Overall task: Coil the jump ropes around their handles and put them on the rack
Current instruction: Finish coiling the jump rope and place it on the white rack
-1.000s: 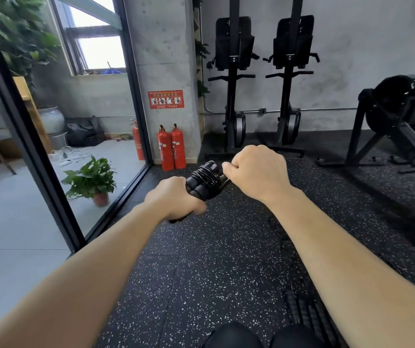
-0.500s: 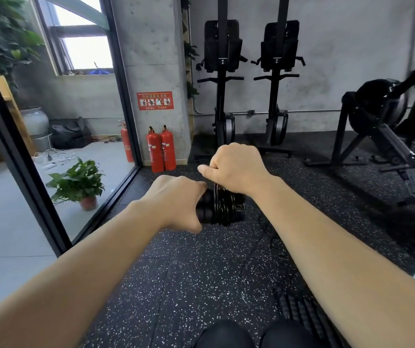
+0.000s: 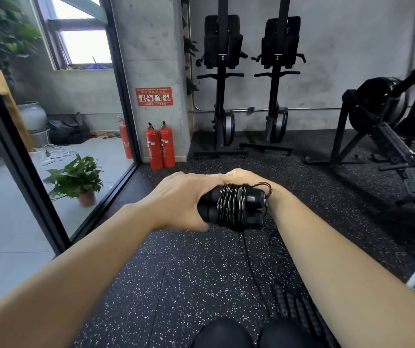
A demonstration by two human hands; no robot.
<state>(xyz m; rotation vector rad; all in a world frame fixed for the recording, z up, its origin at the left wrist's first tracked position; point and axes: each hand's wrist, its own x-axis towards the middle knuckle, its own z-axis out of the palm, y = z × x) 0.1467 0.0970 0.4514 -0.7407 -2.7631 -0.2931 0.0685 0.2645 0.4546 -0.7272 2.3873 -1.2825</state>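
1. Left hand (image 3: 183,199) is clenching round one end of two black handles (image 3: 207,205), holding them level above the speckled floor (image 3: 176,272).
2. Jump rope (image 3: 231,207) is sitting in tight coils round the handles, just right of that hand (a loose tail (image 3: 245,247) is dangling below).
3. Right hand (image 3: 241,175) is sitting behind the bundle, touching the left; its grip cannot be told.

The left hand (image 3: 183,202) covers the butt ends of the black cord-wound jump-rope handles (image 3: 231,209); the right hand (image 3: 241,176) sits behind them, fingers out of sight. Lettering on the red wall sign (image 3: 154,96) is too small to read. A black rowing machine (image 3: 387,126) runs off the right edge; the right forearm (image 3: 339,259) hides part of the black ribbed handles (image 3: 298,307) beneath it.
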